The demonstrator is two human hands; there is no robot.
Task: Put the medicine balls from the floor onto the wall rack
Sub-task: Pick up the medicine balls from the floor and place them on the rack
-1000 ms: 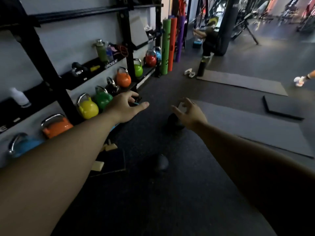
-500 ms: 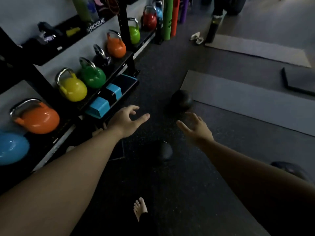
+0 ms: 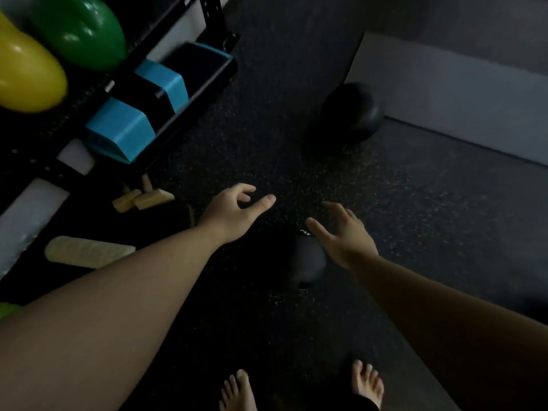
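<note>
A small black medicine ball (image 3: pixel 305 262) lies on the dark speckled floor just ahead of my bare feet. My right hand (image 3: pixel 344 235) hovers over its right side with fingers spread, partly covering it. My left hand (image 3: pixel 234 209) is open a little to the ball's upper left, holding nothing. A larger black medicine ball (image 3: pixel 351 112) rests farther ahead at the corner of a grey mat. The black wall rack (image 3: pixel 213 13) runs along the left.
Yellow (image 3: pixel 26 72) and green (image 3: pixel 80 31) kettlebells sit on the rack's lower shelf, with blue-banded black boxes (image 3: pixel 142 114) beside them. Pale wooden blocks (image 3: pixel 142 198) and a cream pad (image 3: pixel 89 252) lie by the rack's foot. A grey mat (image 3: pixel 459 102) covers the floor at right.
My view has tipped down and closer to the floor. Both hands have dropped toward the small ball, the right one now over it. Both my feet have come into view.
</note>
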